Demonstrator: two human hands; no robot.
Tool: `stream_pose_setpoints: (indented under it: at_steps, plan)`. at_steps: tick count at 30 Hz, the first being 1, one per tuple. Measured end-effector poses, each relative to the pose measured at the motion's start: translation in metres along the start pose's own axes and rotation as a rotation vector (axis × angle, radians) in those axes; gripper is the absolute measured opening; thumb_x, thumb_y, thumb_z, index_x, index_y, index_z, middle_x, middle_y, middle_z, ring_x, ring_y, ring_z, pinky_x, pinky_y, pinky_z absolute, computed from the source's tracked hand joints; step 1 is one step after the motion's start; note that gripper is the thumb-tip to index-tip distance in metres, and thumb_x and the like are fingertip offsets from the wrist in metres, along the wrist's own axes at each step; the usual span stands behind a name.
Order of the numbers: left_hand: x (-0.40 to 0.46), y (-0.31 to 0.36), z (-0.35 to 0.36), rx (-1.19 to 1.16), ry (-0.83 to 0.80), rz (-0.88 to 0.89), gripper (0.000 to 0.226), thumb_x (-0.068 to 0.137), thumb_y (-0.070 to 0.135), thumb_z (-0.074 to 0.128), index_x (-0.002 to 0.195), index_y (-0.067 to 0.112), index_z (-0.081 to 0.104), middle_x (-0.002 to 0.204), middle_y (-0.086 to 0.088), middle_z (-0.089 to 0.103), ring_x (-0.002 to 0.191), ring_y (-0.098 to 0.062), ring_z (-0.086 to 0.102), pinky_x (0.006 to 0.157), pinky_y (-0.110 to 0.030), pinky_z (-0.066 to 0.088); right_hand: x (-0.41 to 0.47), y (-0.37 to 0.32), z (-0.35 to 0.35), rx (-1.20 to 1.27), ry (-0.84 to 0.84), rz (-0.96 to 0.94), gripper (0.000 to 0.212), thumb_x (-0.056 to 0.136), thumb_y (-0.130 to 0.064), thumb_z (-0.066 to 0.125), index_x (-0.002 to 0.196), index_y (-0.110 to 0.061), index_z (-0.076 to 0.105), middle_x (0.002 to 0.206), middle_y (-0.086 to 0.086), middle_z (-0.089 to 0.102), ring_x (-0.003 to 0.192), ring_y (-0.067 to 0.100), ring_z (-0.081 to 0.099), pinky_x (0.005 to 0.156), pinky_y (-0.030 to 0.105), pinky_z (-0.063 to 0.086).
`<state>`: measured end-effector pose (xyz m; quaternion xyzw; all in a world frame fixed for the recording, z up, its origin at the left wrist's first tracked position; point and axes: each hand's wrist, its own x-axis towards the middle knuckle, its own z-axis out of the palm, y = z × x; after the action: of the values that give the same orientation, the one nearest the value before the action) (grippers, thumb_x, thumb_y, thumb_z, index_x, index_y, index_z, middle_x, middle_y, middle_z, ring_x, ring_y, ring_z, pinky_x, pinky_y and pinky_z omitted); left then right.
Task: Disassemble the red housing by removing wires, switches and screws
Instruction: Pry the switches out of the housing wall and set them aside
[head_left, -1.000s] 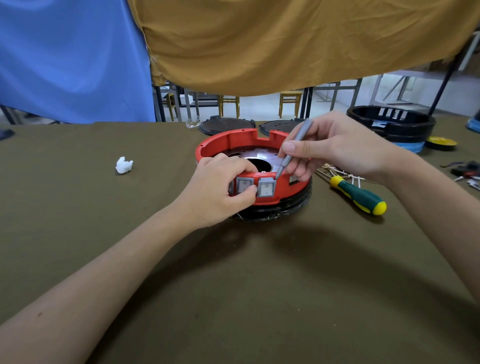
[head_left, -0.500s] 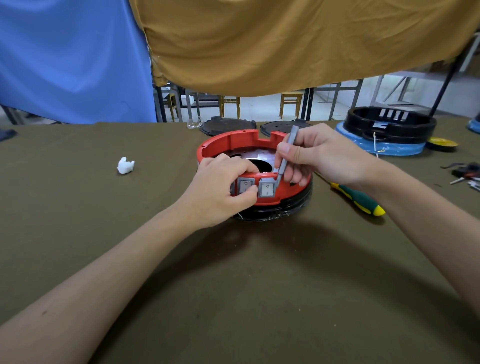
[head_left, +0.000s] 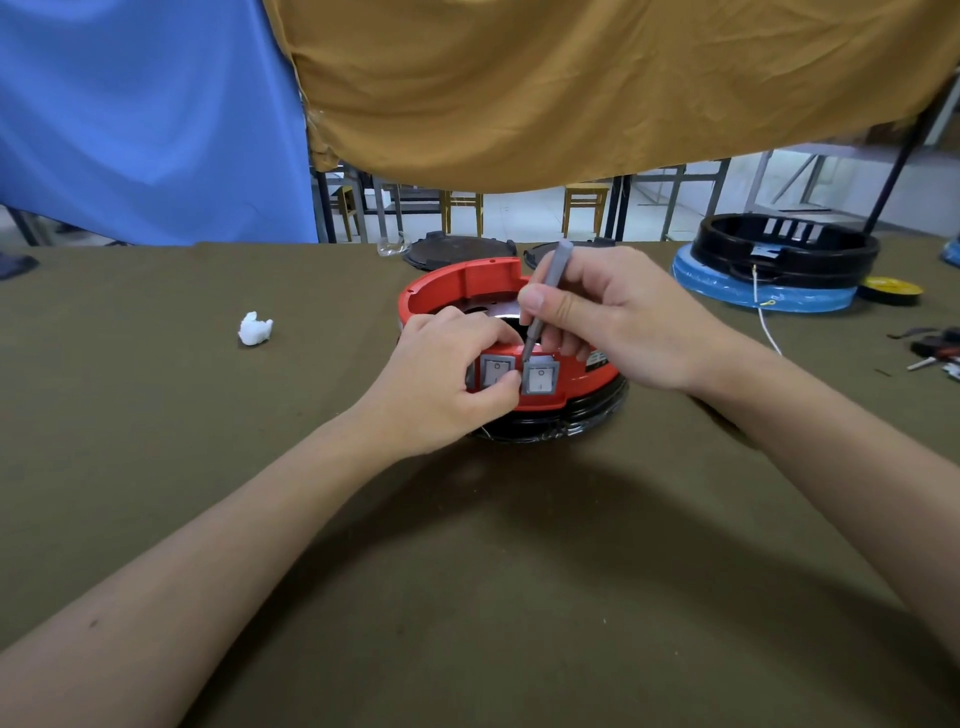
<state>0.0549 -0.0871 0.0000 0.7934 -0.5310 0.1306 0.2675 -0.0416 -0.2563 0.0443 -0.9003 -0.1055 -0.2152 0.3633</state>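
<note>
The round red plastic housing (head_left: 457, 283) sits on the olive cloth table (head_left: 467, 597), and the left hand (head_left: 441, 379) curls over its near rim, thumb pressing beside the two grey rocker switches (head_left: 540, 376), likely to steady it. The right hand (head_left: 613, 317) pinches a slim grey metal tool (head_left: 545, 296) like a pen, tip at the right switch's top edge, seemingly to pry it free.

A workshop: a cloth-covered table (head_left: 208, 467) carries spare black housings (head_left: 789, 244) at its far right, hand tools (head_left: 935, 353) nearby, and wooden stools (head_left: 584, 202) behind it.
</note>
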Motion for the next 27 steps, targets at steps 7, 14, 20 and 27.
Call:
stream_pose_setpoints:
  at_steps: [7,14,20,27]
  plan:
    - [0.001,0.001,-0.002,-0.057,-0.016,-0.004,0.027,0.086,0.043,0.049,0.104,0.024,0.059,0.098,0.011,0.063,0.091,-0.010,0.055,0.093,-0.046,0.045,0.014,-0.006,0.012,-0.136,-0.008,0.002,0.031,0.103,-0.031,0.051,0.075,-0.023,0.058,0.060,-0.023,0.059,0.058,-0.003,0.054,0.059,0.013,0.040]
    - [0.000,0.001,-0.001,-0.073,-0.015,0.005,0.028,0.085,0.043,0.051,0.109,0.029,0.059,0.104,0.015,0.063,0.097,-0.009,0.055,0.097,-0.046,0.044,0.024,-0.008,0.018,-0.193,-0.041,0.019,0.041,0.105,-0.035,0.047,0.071,-0.014,0.057,0.062,-0.010,0.049,0.055,0.002,0.044,0.056,0.019,0.035]
    - [0.000,0.001,0.000,-0.063,-0.019,-0.007,0.031,0.086,0.044,0.050,0.109,0.027,0.060,0.106,0.013,0.064,0.098,-0.009,0.056,0.098,-0.045,0.043,0.020,-0.006,0.018,-0.204,-0.030,-0.024,0.041,0.105,-0.034,0.047,0.078,-0.005,0.060,0.066,-0.003,0.054,0.060,0.007,0.047,0.060,0.024,0.039]
    - [0.000,0.001,0.000,-0.047,-0.009,0.004,0.032,0.085,0.041,0.052,0.109,0.023,0.062,0.106,0.011,0.066,0.100,-0.012,0.058,0.096,-0.045,0.044,0.014,-0.006,0.014,-0.224,-0.043,-0.050,0.038,0.104,-0.035,0.048,0.081,-0.008,0.062,0.069,-0.006,0.058,0.064,0.008,0.053,0.059,0.019,0.040]
